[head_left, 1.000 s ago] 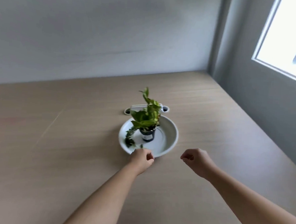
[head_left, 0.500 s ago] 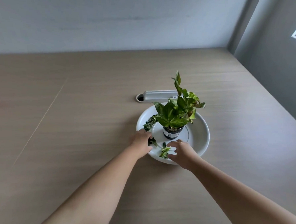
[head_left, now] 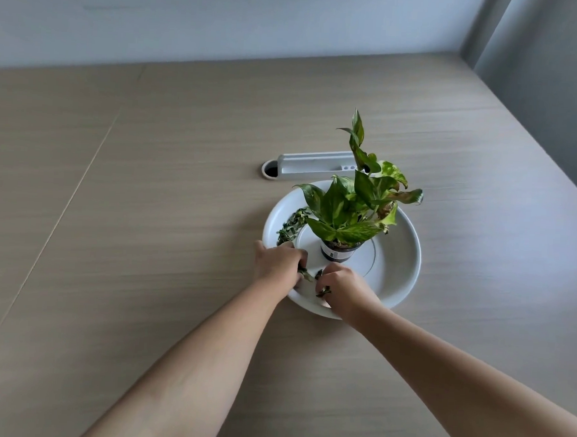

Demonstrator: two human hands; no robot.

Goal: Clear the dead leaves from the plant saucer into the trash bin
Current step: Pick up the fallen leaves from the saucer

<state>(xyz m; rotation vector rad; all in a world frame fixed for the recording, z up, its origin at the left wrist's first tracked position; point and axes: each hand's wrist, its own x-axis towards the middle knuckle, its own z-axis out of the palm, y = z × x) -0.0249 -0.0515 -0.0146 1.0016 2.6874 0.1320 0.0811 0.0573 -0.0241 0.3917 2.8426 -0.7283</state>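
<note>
Both hands work at the saucer's [head_left: 402, 254] seven o'clock edge on the worktop [head_left: 147, 211]. The left hand [head_left: 278, 260] is curled nearly closed, fingers pinching a dead leaf [head_left: 306, 273]. The right hand [head_left: 343, 288] is likewise curled tight around leaf scraps [head_left: 323, 291]. More dead leaves [head_left: 292, 224] lie at the saucer's ten o'clock, beside the potted plant [head_left: 351, 215] at centre.

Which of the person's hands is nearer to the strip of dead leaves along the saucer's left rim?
Left. The left hand sits just below the near end of the strip of dead leaves; the right hand is farther right, in front of the pot.
</note>
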